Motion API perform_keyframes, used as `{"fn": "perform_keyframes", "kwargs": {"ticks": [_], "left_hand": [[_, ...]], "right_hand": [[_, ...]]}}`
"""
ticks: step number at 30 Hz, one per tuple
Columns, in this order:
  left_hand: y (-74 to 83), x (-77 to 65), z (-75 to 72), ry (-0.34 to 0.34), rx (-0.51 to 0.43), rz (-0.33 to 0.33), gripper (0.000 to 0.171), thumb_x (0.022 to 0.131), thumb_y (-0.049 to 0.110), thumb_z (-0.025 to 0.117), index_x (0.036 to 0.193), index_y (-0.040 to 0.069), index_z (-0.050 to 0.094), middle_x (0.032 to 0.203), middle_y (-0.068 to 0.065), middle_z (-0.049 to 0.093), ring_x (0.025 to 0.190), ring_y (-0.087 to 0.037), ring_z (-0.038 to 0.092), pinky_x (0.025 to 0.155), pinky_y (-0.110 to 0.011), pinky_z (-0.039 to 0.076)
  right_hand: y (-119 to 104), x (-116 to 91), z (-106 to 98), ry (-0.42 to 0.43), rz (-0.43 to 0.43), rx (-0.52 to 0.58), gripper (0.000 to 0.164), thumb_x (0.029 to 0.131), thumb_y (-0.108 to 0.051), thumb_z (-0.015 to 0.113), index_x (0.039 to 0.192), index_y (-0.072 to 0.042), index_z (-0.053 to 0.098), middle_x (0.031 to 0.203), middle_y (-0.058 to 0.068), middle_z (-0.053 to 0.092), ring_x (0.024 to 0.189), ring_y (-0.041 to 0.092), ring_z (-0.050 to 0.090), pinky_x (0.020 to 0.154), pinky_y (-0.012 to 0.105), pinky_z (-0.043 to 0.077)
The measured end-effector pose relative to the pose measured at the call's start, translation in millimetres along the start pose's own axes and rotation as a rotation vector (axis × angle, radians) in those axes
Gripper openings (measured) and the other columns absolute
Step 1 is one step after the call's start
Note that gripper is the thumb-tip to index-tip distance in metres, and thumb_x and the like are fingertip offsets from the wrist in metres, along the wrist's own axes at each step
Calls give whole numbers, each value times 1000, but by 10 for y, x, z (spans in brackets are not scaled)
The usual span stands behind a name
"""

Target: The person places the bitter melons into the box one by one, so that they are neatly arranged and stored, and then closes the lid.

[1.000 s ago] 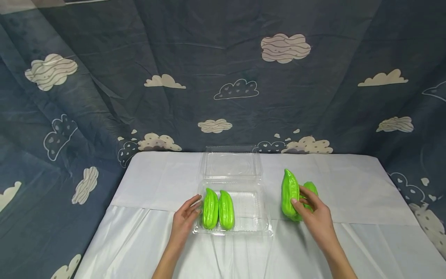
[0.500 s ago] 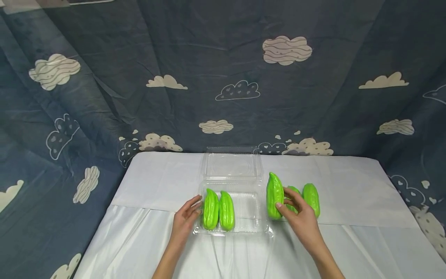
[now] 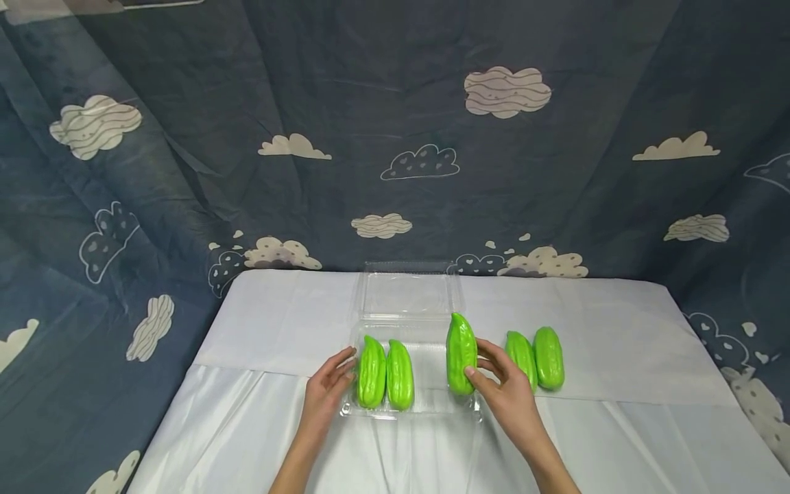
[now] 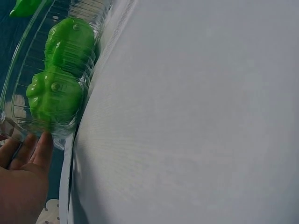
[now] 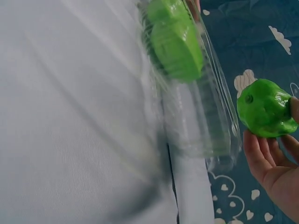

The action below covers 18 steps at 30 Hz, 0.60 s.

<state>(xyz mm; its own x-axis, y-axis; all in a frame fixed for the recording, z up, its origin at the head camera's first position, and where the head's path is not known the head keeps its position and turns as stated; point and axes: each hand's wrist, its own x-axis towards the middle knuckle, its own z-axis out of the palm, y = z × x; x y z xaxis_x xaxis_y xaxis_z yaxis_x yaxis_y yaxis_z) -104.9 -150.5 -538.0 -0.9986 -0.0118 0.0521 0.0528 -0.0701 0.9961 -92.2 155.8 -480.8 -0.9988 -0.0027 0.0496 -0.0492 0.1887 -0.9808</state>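
My right hand (image 3: 505, 392) pinches a bright green, ridged bitter melon (image 3: 461, 354), pointed tip away from me, over the right side of a clear plastic clamshell box (image 3: 432, 406). In the right wrist view the held bitter melon (image 5: 262, 108) shows above the box's rim, thumb on one side and fingers on the other. Two more bitter melons (image 3: 372, 372) lie side by side in the left part of the box. My left hand (image 3: 328, 388) is at the box's left wall. Its loosely bent fingers (image 4: 43, 151) are right at that wall in the left wrist view.
The box's lid (image 3: 407, 293) is folded back toward the rear. Right of my right hand, two bitter melons (image 3: 548, 358) lie on the white-covered table (image 3: 629, 336). Behind the table hangs a dark blue cloth (image 3: 345, 89) with cloud prints.
My right hand has carried the bitter melon leftward, from near the two on the table to over the box's right side. My left hand has stayed at the box's left wall.
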Motion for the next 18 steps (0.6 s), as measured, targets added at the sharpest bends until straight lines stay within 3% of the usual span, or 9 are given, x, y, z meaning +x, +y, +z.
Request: {"fn": "perform_keyframes", "kwargs": {"ticks": [9,18], "left_hand": [[15,10,6,2,-1,-20,45,92,-6,57,137,-2,53,140,-18,53,128,-35,51,102,-24,46],[8,11,5,5,-2,-20,44,93,-7,57,136,-2,54,140,-18,53,128,-35,51,103,-27,46]], "right_hand": [[-9,-25,176,-8,51,32,52,91,-20,73,138,-12,52,133,8,55,112,24,58,86,27,56],[-68,-16,366,-27,95,-28,54,88,-22,76,137,-18,52,129,6,57,109,22,60,80,26,57]]}}
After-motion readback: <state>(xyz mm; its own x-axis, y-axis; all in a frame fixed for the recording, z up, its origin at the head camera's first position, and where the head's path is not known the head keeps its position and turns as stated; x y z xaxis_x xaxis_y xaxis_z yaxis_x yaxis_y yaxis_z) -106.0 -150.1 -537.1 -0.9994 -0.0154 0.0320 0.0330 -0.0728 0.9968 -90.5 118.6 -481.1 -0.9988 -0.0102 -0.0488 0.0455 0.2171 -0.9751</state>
